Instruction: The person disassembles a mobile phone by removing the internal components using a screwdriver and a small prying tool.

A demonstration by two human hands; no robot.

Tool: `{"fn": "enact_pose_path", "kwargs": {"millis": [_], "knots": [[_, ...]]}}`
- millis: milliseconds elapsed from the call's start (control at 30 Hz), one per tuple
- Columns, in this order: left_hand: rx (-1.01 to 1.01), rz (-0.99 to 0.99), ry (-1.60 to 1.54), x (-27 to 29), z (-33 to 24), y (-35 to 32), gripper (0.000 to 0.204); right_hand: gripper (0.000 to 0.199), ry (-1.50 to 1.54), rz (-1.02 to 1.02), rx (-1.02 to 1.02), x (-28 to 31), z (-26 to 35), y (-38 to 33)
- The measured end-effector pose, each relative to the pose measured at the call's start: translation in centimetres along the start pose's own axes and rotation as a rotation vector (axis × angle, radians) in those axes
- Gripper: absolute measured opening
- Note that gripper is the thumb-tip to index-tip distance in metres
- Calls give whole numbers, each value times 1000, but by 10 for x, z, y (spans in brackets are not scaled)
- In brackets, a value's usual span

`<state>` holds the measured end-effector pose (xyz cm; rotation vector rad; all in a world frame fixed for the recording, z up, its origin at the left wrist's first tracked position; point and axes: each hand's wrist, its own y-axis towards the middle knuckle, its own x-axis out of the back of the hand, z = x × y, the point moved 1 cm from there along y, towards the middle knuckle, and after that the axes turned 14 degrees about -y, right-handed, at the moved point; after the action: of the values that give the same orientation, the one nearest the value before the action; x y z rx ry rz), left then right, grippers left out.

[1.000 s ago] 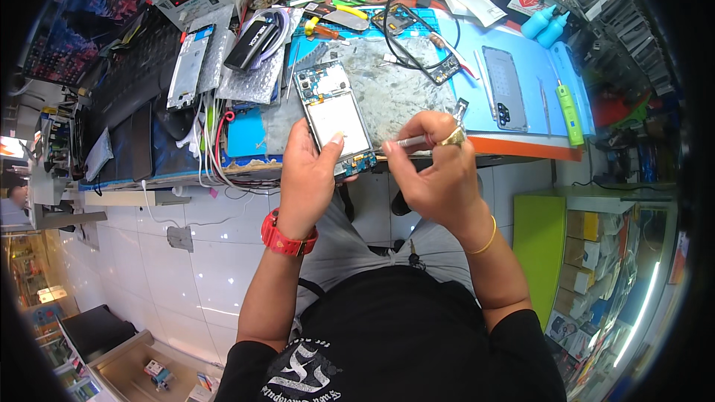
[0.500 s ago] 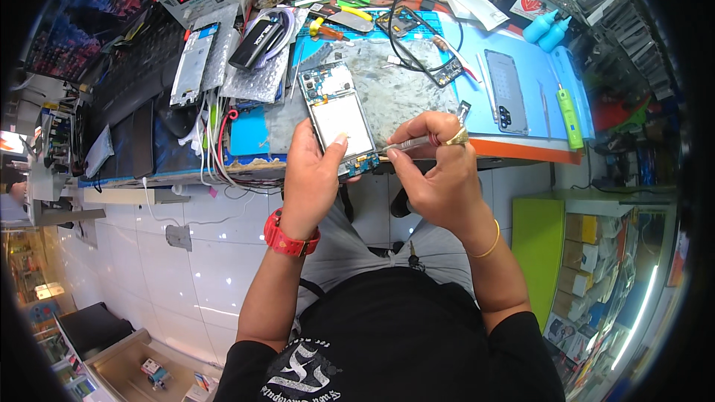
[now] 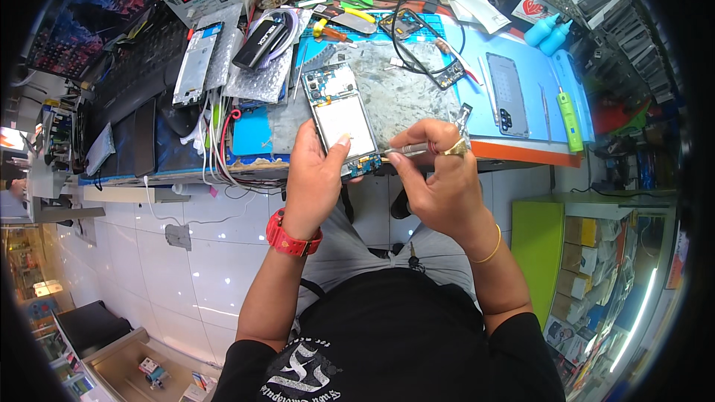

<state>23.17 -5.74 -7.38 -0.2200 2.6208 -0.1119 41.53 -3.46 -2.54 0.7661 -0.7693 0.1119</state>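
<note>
From my remote seat, the lower end of the opened phone (image 3: 344,120) is hidden under my left hand (image 3: 316,175), and I cannot make out the tip of the tweezers (image 3: 408,151) where it meets the board. The table's (image 3: 521,150) far rim bends with the lens, and the clutter at 12 o'clock is too small to sort.

The phone lies face down with its back off: a pale silvery plate fills its middle, with blue circuit board showing at the top and at the bottom corner. It sits at the near edge of the table, at about 12 o'clock from my hands, on a worn grey mat (image 3: 406,89).

My left hand curls around the phone's lower end, thumb pressed on the plate. My right hand (image 3: 439,182) is pinched closed on the thin metal tweezers, which point toward 9 o'clock at the phone's bottom corner.
</note>
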Motion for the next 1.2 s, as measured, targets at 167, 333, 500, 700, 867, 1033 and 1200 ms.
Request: {"fn": "enact_pose_path", "kwargs": {"millis": [167,333,500,700,867,1033,1200], "knots": [[1,-4,-4,-2,-2,-1,30,35,32,-12,-86,-3,-1,-3],[0,-3,6,-2,-2,-1,31,35,24,51,-175,1,-1,-4],[4,7,12,-1,-2,-1,30,36,258,12,-291,0,-5,-10],[-2,1,2,-2,-2,-1,31,36,416,-98,-443,9,-20,-11],[4,-7,-25,-2,-1,0,28,24,139,-188,-463,11,-46,-1],[4,4,-35,-1,0,0,28,15,-107,-71,-429,10,-48,4],[7,11,-23,0,0,0,30,14,-339,139,-263,18,-44,13]]}}
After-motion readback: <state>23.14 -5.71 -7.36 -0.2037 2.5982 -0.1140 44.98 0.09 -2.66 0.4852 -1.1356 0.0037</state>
